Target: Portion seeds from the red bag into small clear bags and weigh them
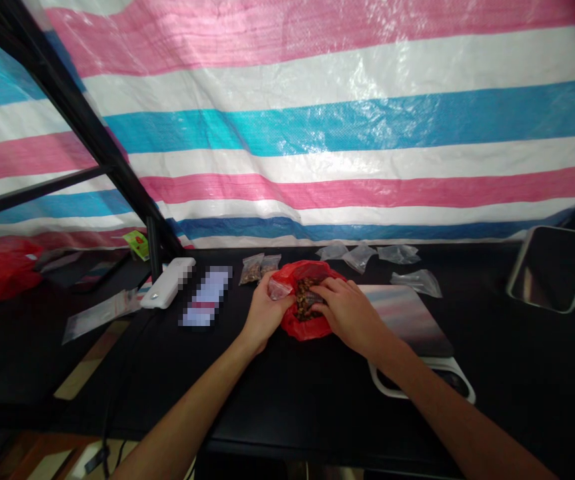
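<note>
A red plastic bag (312, 330) lies with its mouth spread wide on the black table, full of small brown pellets (306, 310) that look like seeds or beans. At the bag's left rim, my left hand (266, 308) is closed on a small clear plastic bag (280, 288). My right hand (347, 308) reaches in from the right, its fingers curled into the pellets; what lies under the fingertips is partly hidden. Just right of the red bag sits a flat scale (412, 317) with a shiny plate, partly behind my right forearm.
Behind the red bag lie small filled bags (251, 268) and several clear bags (360, 257). A phone (206, 297) and a white power bank (169, 283) are to the left, near a black frame post (153, 243). A dark-screened device (552, 268) leans at right. Striped sheeting (317, 133) hangs behind.
</note>
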A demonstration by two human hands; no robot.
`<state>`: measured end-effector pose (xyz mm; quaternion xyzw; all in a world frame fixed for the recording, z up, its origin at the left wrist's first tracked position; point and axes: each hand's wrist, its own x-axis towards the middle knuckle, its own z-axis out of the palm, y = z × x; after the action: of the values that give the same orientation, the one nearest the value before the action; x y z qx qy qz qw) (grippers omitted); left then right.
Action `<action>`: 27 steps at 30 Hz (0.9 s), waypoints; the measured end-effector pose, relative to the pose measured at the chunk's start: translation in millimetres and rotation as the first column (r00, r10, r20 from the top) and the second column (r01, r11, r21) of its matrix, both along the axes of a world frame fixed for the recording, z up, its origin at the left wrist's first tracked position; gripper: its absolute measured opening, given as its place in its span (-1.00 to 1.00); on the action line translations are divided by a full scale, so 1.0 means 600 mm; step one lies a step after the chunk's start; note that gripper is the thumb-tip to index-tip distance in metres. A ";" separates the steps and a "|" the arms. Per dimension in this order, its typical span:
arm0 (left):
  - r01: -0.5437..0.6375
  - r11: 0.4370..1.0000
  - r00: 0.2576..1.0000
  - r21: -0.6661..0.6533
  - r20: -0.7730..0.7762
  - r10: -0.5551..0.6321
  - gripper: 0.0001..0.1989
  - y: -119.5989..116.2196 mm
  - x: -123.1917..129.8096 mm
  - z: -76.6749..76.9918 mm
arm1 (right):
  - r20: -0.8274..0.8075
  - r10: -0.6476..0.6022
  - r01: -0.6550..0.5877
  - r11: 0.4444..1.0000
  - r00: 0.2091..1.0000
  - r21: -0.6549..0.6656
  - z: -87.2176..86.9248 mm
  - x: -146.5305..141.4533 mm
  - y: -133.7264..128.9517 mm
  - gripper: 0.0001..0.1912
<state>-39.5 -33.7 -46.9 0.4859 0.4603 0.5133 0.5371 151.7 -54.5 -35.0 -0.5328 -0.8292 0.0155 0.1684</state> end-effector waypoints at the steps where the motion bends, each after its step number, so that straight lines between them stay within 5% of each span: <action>1: -0.014 1.000 1.000 0.012 -0.004 0.014 -0.52 0.000 0.001 -0.002 | -0.012 0.009 -0.009 1.000 1.000 0.002 -0.001 0.000 0.000 -0.73; 13: 0.050 0.998 0.999 0.049 -0.014 -0.049 -0.59 0.000 -0.004 0.002 | -0.159 -0.021 0.018 1.000 0.987 -0.015 0.002 -0.016 -0.005 -0.82; 16: -0.035 0.974 0.985 0.225 -0.154 0.071 -0.57 0.005 -0.010 -0.002 | -0.266 -0.038 0.026 0.998 0.963 -0.049 0.007 -0.017 -0.004 -0.83; 19: -0.159 0.889 0.929 0.429 -0.241 0.282 -0.40 0.012 -0.018 -0.011 | -0.357 -0.044 0.030 0.999 0.933 -0.045 0.010 -0.015 -0.001 -0.79; 22: -0.197 0.841 0.877 0.504 -0.293 0.381 -0.35 0.015 -0.028 -0.015 | -0.419 -0.066 0.063 0.998 0.905 -0.020 0.010 -0.009 0.004 -0.76; 27: 0.025 0.817 0.749 0.576 -0.552 0.366 -0.69 0.013 -0.039 -0.003 | -0.478 -0.064 0.084 0.996 0.876 0.021 0.015 -0.004 0.007 -0.71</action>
<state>-62.8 -26.1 -48.8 0.7176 0.4922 0.4745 0.1327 149.4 -50.6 -26.2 -0.5403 -0.7414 0.1227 0.3785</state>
